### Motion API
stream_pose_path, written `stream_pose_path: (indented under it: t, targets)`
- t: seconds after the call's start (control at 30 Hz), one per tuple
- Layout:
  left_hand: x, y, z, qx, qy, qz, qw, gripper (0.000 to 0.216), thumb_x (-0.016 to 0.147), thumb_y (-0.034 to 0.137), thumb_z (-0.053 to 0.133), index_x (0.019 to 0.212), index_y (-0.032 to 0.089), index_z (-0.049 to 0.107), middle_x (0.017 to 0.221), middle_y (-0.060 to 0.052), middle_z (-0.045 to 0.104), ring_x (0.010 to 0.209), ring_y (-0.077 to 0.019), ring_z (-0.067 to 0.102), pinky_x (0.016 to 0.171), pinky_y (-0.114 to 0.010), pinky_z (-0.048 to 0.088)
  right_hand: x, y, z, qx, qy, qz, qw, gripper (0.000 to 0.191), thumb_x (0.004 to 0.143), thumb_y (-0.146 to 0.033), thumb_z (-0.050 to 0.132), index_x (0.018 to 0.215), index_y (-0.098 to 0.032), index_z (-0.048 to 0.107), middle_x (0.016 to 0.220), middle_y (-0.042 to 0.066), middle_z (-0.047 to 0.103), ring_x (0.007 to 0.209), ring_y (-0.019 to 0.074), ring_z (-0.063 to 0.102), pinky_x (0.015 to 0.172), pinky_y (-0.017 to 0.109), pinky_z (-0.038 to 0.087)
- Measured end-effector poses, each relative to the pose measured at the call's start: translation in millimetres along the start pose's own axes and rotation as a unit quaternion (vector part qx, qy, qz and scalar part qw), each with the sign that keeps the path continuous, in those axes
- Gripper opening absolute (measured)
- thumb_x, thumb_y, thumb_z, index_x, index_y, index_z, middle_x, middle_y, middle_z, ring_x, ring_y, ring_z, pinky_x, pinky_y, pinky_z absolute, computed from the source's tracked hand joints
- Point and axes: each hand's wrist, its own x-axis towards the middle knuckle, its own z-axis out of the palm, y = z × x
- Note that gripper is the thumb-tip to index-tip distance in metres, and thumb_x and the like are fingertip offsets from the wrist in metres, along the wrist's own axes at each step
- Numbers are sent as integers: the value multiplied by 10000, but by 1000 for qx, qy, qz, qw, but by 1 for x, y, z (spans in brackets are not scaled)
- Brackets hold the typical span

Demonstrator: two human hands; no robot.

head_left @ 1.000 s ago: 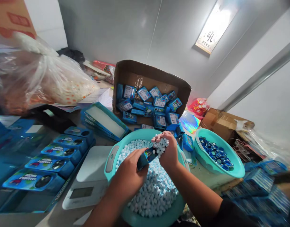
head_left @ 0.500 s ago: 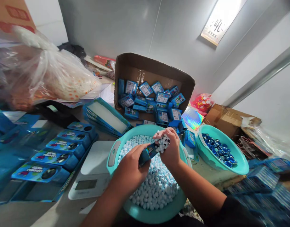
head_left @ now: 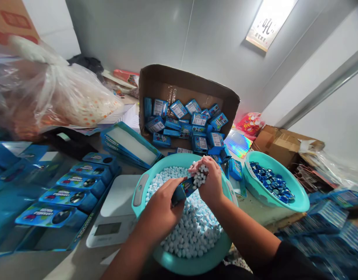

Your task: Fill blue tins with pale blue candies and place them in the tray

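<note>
My left hand [head_left: 161, 210] grips a small blue candy box [head_left: 185, 188], tilted with its open end toward my right hand. My right hand [head_left: 209, 182] is cupped around a handful of small white-blue candies [head_left: 200, 175] held against the box's mouth. Both hands hover over a teal basin [head_left: 140, 192] full of the same candies [head_left: 193, 229].
A second teal basin [head_left: 295, 200] with dark blue caps stands at the right. Behind stands a tipped cardboard carton [head_left: 190, 83] of small blue boxes. A white scale [head_left: 114, 214] and a tray of blue display boxes [head_left: 68, 194] lie at the left, a plastic bag [head_left: 59, 97] beyond.
The hands have stayed together over the basin; the right hand's candies sit a little closer to the box mouth. The view has shifted slightly.
</note>
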Motion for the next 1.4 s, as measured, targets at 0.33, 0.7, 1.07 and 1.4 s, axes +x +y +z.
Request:
stream_pose_path:
  t: [0.33,0.7,1.07,1.4]
  targets:
    - [1,-1,1,0,2,-8,1000,474,848,158,550,1310,262,564,1322,-45,622,1247,-236,573,1089,-391,452,-3,1,-1,-26,-28,-38,999,221,831,-302,614,630,-210,601,572,-16,618,551,158,582,633,294,485]
    - [2,9,0,15,13,-41,999,452,844,174,547,1283,274,588,1308,-43,638,1235,-249,590,1081,-424,468,-5,2,1,-16,-31,-44,998,258,822,-304,611,577,-225,592,588,-9,599,611,172,597,648,302,493]
    - [2,6,0,7,10,-24,1000,499,817,134,560,1299,259,595,1317,-46,650,1243,-243,593,1102,-418,458,-5,1,1,-23,-19,-16,999,201,776,-335,650,631,-201,610,539,-10,591,588,174,619,606,277,498]
    - [2,2,1,3,-1,-39,999,518,816,161,600,1327,252,595,1326,-49,655,1249,-259,597,1115,-436,447,1,-3,-1,-22,-37,44,998,256,776,-377,694,627,-185,615,559,8,600,569,173,615,550,263,502]
